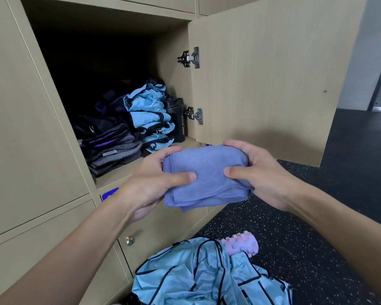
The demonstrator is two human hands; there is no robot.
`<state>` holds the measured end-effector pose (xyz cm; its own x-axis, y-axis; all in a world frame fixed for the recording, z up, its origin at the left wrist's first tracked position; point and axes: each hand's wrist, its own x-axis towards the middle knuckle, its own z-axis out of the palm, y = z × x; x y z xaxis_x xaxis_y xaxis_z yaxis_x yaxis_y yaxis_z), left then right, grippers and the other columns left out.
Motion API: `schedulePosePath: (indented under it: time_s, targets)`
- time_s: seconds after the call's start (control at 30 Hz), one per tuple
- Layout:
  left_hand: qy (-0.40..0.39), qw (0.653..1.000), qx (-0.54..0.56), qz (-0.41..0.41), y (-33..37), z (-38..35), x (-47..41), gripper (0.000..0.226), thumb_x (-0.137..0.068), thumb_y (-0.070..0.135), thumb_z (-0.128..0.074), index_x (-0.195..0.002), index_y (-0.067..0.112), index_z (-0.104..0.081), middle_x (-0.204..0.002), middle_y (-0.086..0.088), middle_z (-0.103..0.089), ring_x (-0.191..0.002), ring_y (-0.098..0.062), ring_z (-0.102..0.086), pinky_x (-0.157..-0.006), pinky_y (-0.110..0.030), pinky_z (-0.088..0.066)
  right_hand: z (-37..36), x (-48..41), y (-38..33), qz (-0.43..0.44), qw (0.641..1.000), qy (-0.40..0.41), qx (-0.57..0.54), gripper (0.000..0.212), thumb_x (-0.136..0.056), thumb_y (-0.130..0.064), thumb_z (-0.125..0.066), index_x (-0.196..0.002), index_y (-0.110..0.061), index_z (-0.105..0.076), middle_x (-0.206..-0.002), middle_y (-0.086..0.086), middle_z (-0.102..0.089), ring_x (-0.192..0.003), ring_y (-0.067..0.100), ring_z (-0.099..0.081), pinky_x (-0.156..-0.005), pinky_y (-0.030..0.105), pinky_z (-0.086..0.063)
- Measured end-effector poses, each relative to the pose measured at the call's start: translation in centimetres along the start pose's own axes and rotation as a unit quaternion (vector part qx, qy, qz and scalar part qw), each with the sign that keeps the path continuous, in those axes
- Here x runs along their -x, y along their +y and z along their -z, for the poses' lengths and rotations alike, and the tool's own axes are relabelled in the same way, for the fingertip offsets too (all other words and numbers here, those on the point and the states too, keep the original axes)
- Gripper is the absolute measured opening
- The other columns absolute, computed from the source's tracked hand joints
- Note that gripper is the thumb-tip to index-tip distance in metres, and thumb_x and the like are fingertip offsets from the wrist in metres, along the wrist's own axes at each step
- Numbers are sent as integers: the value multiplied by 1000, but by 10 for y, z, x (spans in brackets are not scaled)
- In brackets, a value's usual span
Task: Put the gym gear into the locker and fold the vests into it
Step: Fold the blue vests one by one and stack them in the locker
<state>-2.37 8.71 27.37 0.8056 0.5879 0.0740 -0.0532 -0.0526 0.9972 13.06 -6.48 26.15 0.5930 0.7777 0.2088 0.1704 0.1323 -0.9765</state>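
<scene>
While left hand [154, 179], right hand [257, 172] grip towel [207, 170] | locker [172, 62]: vests [150, 115], bottle [177, 119]

Periwinkle towel [207, 175], sky-blue black-trimmed vests [207, 276], pink roller [240, 244], black speckled floor [295, 227], beige locker [31, 128]

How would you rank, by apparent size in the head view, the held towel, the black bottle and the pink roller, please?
1. The towel.
2. The black bottle and the pink roller look alike; the bottle is farther back, the roller partly covered, so unranked.
</scene>
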Motion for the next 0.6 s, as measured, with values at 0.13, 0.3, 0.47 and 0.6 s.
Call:
schedulePosePath:
  time_s: [0.13, 0.3, 0.47, 0.6]
  targets:
    - [0, 994, -102, -39, 4, 7, -1, 49, -75, -11, -77, -116, 14, -64, -101, -5, -75, -92, -18, -73, -72, -24, -59, -2, 2, -7, 3, 998, -33, 50, 51, -81, 10, -70, -105, -32, -56, -120, 16, -65, -95, 20, -66, -95, 47, -54]
    - [27, 963, -249, -102, 7, 20, -5, 23, -78, -1, -77, -96, 12, -71, -88, -12, -72, -73, -15, -66, -64, -27, -53, -8, -4, -3, 3, 990, -31, 136, 64, -78, 2, -78, -130, -23, -50, -116, 6, -66, -100, 21, -69, -88, 45, -58]
    - [62, 937, -327, -104, 1, 32, -11, 16, -82, 18, -79, -94, 19, -68, -102, -4, -60, -89, -11, -61, -68, -13, -47, -12, -22, 0, 20, 980, -15, 200, 43, -79, -8, -78, -117, -19, -61, -102, 3, -72, -92, 18, -70, -85, 42, -58]
    - [81, 952, -280, -89, 0, 49, -23, 17, -87, 20, -75, -99, 14, -66, -98, -9, -70, -87, -17, -67, -78, -30, -55, -22, -49, 4, 36, 978, -35, 201, 27, -85, -16, -74, -103, -28, -57, -101, -5, -60, -80, -4, -60, -71, 15, -52]
